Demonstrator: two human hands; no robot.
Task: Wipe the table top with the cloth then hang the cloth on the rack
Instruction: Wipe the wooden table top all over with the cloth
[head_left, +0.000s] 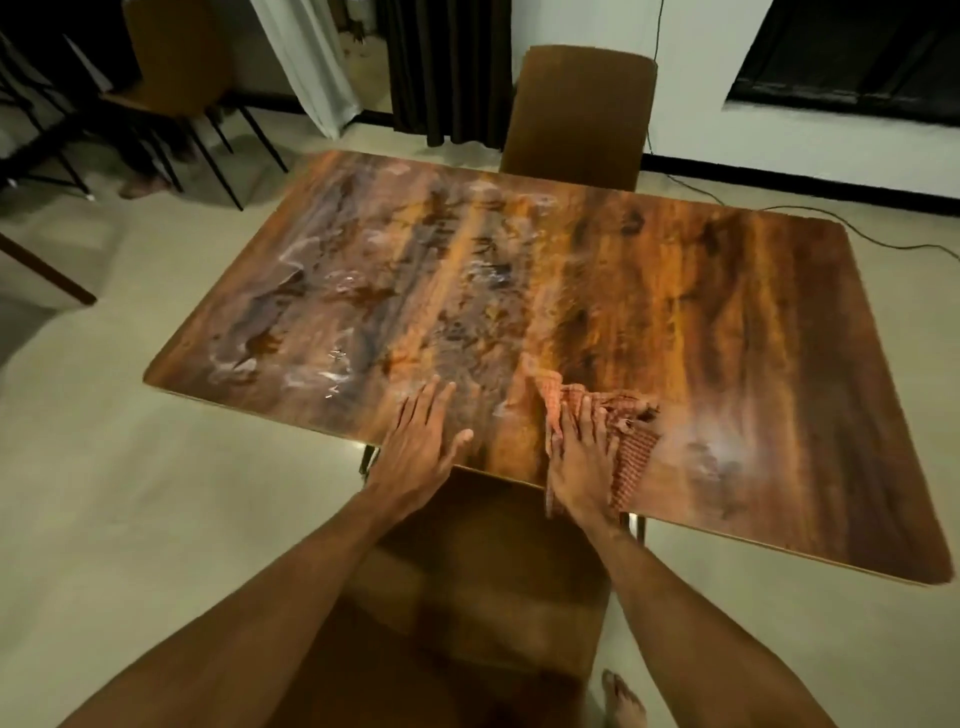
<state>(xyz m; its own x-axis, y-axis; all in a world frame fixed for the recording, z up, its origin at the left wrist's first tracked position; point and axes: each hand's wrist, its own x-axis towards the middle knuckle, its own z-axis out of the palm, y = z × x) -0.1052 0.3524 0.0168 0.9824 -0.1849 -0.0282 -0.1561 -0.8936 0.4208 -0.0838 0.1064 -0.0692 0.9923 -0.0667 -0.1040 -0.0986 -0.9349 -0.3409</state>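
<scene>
A wooden table top (701, 322) fills the middle of the view, with wet streaks and smears across its left half. A red-and-white checked cloth (631, 441) lies crumpled near the table's near edge. My right hand (582, 462) presses flat on the cloth, fingers spread, with cloth showing to its left and right. My left hand (421, 441) rests flat on the bare wood to the left of the cloth, fingers apart, holding nothing. No rack is in view.
A brown chair (579, 114) stands at the table's far side and another brown chair (467, 582) sits under the near edge between my arms. More chairs (176, 88) stand at the far left. A cable (893, 244) runs over the floor at the right. My bare foot (621, 699) shows below.
</scene>
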